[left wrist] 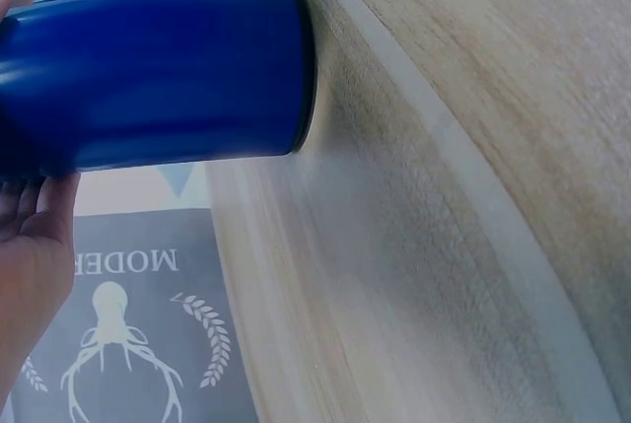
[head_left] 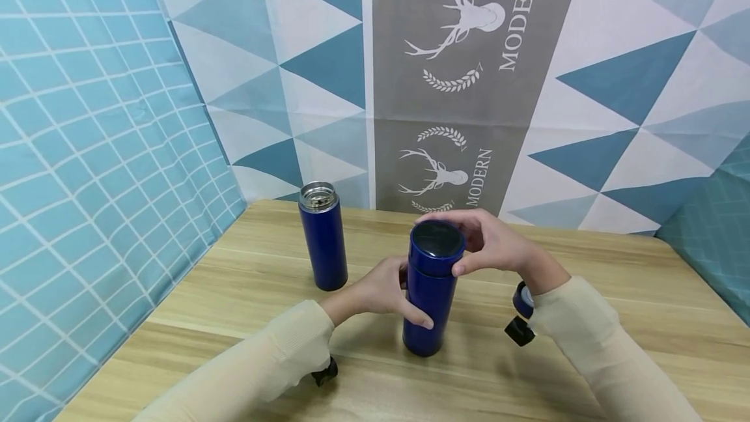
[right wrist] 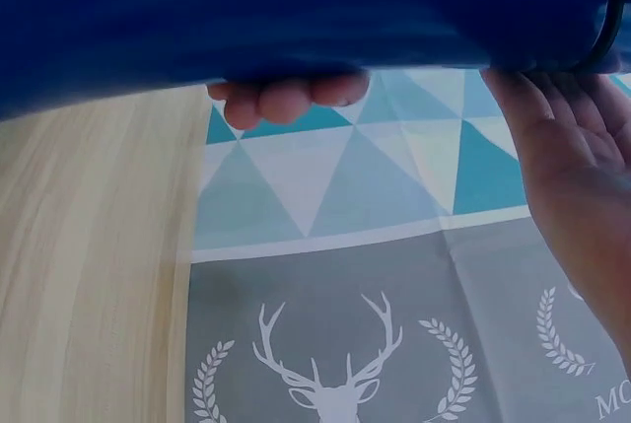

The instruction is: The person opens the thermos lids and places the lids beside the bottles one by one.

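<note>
A dark blue thermos bottle [head_left: 430, 308] with a glossy black-topped lid [head_left: 437, 239] on it is upright in the middle of the head view. My left hand [head_left: 387, 286] grips its body, thumb across the near side. Higher up, my right hand [head_left: 495, 239] holds the lid between thumb and fingers. The left wrist view shows the bottle's smooth side [left wrist: 158, 78] with its base at the tabletop. Below the bottle in the right wrist view, left-hand fingertips [right wrist: 286, 100] show beside the right hand [right wrist: 572, 157].
A second blue thermos [head_left: 328, 246], lidless with a steel rim, stands at the back left. By the right sleeve lie a partly hidden blue cap [head_left: 521, 301] and a small black piece [head_left: 519, 331]. Another black piece [head_left: 325, 372] shows beside the left sleeve. A patterned cloth [head_left: 433, 83] hangs behind the wooden table [head_left: 615, 266].
</note>
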Demonstrator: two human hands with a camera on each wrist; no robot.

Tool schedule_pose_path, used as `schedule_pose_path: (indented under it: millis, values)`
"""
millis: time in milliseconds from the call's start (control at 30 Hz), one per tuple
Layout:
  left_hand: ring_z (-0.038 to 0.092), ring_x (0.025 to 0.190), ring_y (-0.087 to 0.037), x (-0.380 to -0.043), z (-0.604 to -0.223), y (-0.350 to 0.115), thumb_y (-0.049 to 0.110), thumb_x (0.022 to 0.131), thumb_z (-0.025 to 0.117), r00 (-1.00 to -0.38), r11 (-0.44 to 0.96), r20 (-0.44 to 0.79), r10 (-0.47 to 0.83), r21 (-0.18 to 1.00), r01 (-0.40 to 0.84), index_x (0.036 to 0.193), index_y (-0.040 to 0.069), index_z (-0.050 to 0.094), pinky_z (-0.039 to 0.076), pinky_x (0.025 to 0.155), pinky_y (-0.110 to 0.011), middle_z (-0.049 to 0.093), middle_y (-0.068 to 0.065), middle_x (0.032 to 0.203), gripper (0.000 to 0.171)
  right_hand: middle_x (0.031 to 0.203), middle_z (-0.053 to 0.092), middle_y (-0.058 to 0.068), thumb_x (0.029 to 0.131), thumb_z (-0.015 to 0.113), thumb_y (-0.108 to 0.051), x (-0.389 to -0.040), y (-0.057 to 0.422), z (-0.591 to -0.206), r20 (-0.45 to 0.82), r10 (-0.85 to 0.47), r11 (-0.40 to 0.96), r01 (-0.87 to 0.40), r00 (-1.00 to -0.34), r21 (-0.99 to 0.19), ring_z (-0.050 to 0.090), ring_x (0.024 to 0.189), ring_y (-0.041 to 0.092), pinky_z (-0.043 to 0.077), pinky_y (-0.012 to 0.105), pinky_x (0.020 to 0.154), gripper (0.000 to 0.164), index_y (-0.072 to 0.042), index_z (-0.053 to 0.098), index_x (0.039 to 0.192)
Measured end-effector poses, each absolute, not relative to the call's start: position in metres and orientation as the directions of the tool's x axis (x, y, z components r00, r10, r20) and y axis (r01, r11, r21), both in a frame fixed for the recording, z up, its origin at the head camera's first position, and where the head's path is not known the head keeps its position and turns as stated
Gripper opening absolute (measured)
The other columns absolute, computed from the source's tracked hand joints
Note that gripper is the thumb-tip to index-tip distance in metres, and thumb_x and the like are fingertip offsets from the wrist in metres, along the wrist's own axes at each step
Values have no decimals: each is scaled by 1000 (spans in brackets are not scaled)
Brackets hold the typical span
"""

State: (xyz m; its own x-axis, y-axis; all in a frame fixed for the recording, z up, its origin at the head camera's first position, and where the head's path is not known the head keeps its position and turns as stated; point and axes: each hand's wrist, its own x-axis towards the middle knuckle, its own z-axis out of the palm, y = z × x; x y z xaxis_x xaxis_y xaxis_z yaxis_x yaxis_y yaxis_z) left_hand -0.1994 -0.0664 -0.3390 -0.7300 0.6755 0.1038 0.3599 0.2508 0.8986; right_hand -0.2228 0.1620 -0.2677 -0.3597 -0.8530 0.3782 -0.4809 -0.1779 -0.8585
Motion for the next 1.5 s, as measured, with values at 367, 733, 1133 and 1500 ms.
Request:
schedule_pose_path:
  millis: [367, 733, 1133, 1500]
  values:
    - [66, 97, -4, -199, -338, -68, 6, 63, 87, -718, 236, 124, 685, 895, 380, 126, 7, 56, 53, 90, -21, 68, -11, 119, 70, 137, 55, 16, 83, 72, -2, -236, 160, -262, 363, -900, -225, -457, -240, -860, 56, 124, 27, 51, 39, 101, 68, 13, 35, 138]
    - [66, 95, -2, -200, -339, -66, 4, 62, 87, -707, 227, 129, 695, 894, 386, 125, 7, 57, 54, 89, -21, 68, -11, 119, 69, 144, 51, 9, 88, 69, -13, -249, 157, -265, 356, -930, -293, -400, -92, -868, 51, 132, 23, 46, 37, 108, 67, -1, 36, 145]
    - [66, 93, -3, -197, -341, -66, 6, 62, 87, -723, 234, 128, 679, 895, 379, 124, 7, 58, 55, 86, -20, 69, -11, 117, 69, 154, 37, 14, 89, 68, -25, -232, 163, -275, 445, -869, -348, -371, -218, -861, 39, 142, 23, 40, 33, 113, 83, 7, 19, 149]
    - [66, 93, -2, -197, -339, -68, 8, 63, 87, -720, 234, 127, 682, 895, 380, 125, 8, 56, 54, 85, -19, 69, -11, 117, 70, 148, 47, 5, 86, 66, 1, -176, 158, -258, 347, -684, -24, -455, -642, -890, 50, 131, 9, 45, 21, 105, 69, 1, 32, 146]
